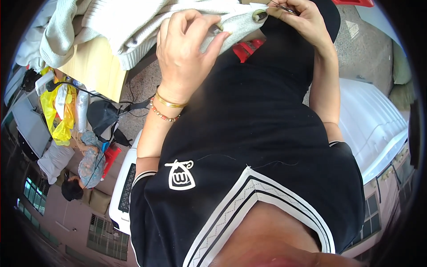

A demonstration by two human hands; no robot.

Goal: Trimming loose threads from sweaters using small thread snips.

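A cream-white knitted garment (142, 26) spreads across the top of the view, its near part stretched toward my lap. My left hand (184, 49) is closed on the knit, thumb and fingers pinching its edge beside a dark round button-like piece. A second dark button-like piece (259, 16) shows on the knit near my right hand (307, 20). That hand is closed around a thin, dark, pointed tool (285, 8), whose exact kind I cannot make out. The tool's tip is close to the end of the knit.
A pale wooden tabletop (95, 66) lies under the garment at the left. Beyond it are a yellow plastic bag (58, 111), a black bag (103, 116) and a seated person (91, 160). White plastic tubs (371, 120) stand at my right.
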